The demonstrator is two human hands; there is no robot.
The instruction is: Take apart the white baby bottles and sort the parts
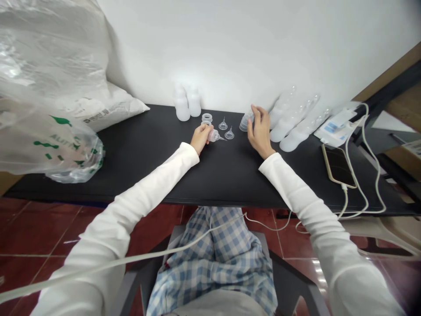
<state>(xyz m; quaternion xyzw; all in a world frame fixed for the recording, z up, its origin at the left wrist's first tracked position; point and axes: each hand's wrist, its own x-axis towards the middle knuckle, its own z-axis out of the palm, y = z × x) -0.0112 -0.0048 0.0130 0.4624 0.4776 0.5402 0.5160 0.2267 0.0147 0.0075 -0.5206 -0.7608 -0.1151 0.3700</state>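
Note:
My left hand [200, 138] grips a small clear plastic cone-shaped part [213, 135] on the black table top [158, 171], its thin tip pointing right. My right hand [260, 133] holds a wider clear plastic piece [246, 122], partly hidden by my fingers. Between my hands stand two small clear funnels [222, 125] [229, 133] and a clear ring [207, 117]. Two frosted plastic bottles [182, 104] [194, 102] stand behind my left hand. Several frosted, bottle-like pieces [289, 120] lie in a slanted row right of my right hand.
A large clear plastic bag [42, 131] and a white sack [105, 112] bulge at the table's left end. On the right lie a smartphone [338, 166] with a white cable [365, 175] and a white packet [335, 128]. A white wall backs the table.

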